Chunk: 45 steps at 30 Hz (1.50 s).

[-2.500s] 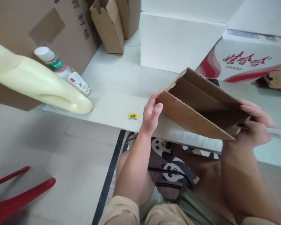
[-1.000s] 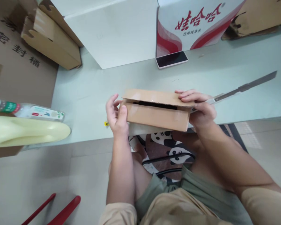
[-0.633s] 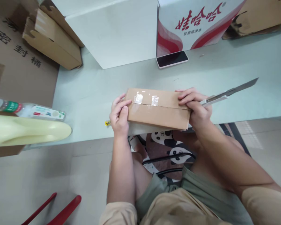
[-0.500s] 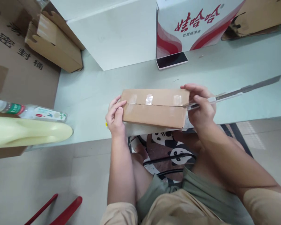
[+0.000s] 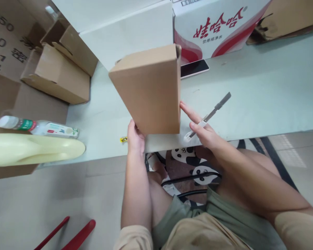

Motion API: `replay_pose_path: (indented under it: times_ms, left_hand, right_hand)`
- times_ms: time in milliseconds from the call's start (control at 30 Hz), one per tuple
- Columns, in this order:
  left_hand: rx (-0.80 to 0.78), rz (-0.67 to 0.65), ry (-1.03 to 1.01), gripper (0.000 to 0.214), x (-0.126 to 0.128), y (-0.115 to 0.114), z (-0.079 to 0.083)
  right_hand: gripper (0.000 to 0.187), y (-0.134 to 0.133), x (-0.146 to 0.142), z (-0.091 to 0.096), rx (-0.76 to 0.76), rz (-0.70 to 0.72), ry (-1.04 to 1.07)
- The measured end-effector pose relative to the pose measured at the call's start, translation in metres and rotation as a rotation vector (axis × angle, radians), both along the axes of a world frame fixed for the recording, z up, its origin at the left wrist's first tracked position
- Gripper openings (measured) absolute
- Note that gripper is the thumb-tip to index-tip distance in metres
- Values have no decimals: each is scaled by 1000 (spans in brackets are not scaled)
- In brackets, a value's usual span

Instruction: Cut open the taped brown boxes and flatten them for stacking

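A brown cardboard box is tipped up in front of me, with one broad plain side facing me. My left hand grips its lower left edge, the fingers partly hidden behind it. On the other side, my right hand has its fingertips against the box's right edge. That same hand is closed around a utility knife, whose long grey blade sticks out up and to the right. A small yellow item lies on the table beside my left hand.
On the table a phone lies before a white-and-red carton. A white box stands behind. Leftward are open cardboard boxes, a plastic bottle and a pale yellow object. Red bars show near the floor.
The box has been turned up from lying with its taped seam on top, and its plain side now faces me. My right hand has shifted left and lower, the knife's blade swinging more upright.
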<state>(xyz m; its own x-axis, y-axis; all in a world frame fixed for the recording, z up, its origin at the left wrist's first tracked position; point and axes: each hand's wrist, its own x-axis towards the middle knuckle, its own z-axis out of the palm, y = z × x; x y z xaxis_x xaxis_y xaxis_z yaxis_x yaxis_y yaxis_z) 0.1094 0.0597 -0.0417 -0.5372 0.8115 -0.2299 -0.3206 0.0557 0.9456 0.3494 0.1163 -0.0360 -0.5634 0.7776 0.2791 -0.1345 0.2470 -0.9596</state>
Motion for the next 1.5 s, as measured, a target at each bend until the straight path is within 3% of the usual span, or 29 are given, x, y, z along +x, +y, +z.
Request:
replay_pose_path:
  times_ms: [67,167,267,400,500,567,600,667,733,800,867,900,1000,1133,1200,1333,1500]
  left_hand:
    - [21,-99,19,57,4,1,-3]
    - [54,-128,77,63,5,1,-9]
    - [-56,-178,44,69,4,-4,-13]
    - [-227,-443,4,74,8,-12,-4]
    - [-361,-665,82,62,13,-15,5]
    - [-438,-733,190,52,15,-13,6]
    - [-464,-703,265,49,15,-11,5]
    - [-412,-450,461,45,14,-7,1]
    - [-147,-81,666,46,13,-6,-2]
    - [253,140,844,45,13,-8,1]
    - [568,110,1017,43,17,-12,9]
    - [632,59,1105,43,20,-14,13]
    - [596,-59,1303,42,29,-18,24]
    - [529,-66,1325,41,32,-18,25]
    - [530,-45,1314,41,31,-18,22]
    - [554,-12,1290,41,31,-17,18]
    - [552,7,1258,41,35,-16,19]
  right_hand:
    - [53,-2,3,7,62,-5,-5]
    - [48,-5,8,16,130,-19,1]
    - [46,-6,12,23,192,-40,30]
    - [46,-6,15,25,221,-115,69]
    - [45,-3,17,24,228,-173,65]
    - [41,-1,18,24,261,-193,26]
    - [39,0,19,24,284,-199,2]
    - [36,1,18,25,338,-187,-42]
    - [37,1,16,25,411,-139,-75]
    - [39,0,11,23,505,-66,-97]
    - [41,-3,4,20,594,8,-77]
    - [42,-4,1,19,623,41,-55]
    - [41,-9,-5,18,624,104,-13]
    - [37,-12,-3,25,430,145,35]
    - [32,-12,1,25,241,39,95]
    - [13,-4,5,14,-66,-356,202]
    - [21,8,6,10,-148,-392,156]
